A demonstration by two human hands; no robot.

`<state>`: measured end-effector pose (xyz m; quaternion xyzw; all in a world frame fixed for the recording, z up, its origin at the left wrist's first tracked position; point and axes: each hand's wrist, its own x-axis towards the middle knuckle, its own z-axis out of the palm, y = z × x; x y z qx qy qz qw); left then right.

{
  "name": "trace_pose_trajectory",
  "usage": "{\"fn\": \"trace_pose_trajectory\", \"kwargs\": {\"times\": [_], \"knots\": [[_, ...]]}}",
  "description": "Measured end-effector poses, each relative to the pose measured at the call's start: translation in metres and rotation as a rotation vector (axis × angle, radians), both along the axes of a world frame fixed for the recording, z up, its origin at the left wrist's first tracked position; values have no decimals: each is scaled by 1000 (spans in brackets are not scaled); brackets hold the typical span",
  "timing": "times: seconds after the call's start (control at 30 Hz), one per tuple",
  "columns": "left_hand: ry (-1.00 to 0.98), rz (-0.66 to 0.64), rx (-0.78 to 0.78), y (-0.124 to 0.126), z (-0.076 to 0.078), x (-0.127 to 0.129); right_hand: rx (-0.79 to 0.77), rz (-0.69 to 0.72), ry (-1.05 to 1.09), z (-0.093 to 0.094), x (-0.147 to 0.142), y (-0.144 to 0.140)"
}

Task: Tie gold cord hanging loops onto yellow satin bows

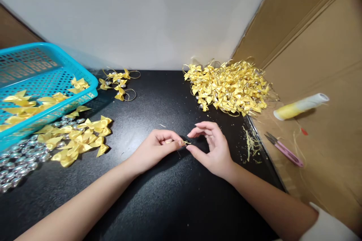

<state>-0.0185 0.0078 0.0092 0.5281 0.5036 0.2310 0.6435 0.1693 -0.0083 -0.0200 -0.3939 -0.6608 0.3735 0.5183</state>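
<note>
Over the middle of the black table (135, 207), my left hand (158, 147) is closed in a pinch. Short strands of yellow thread (186, 142) stick out from between its thumb and forefinger. Just to the right is my right hand (212, 147), its thumb and fingers parted around a gap with nothing visible in it. Its thumb tip comes close to the thread ends; I cannot tell if it touches them. Whatever else lies inside the left fingers is hidden.
At left, a blue basket (93, 83) holds yellow ribbon bows, with loose bows (87, 137) and silvery beads (19, 162) beside it. Finished-looking bow loops (229, 88) are heaped back right. Pink-handled thread snips (288, 154), a yellow thread spool (299, 107) and thread scraps (250, 143) lie right.
</note>
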Motion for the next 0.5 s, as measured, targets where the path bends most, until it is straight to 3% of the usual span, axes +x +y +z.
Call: {"fn": "trace_pose_trajectory", "kwargs": {"times": [0.37, 0.5], "knots": [[-41, 35, 3, -2, 1, 2, 66, -14, -42, 3, -2, -2], [3, -5, 34, -4, 0, 2, 86, -27, -57, 6, -1, -2]]}}
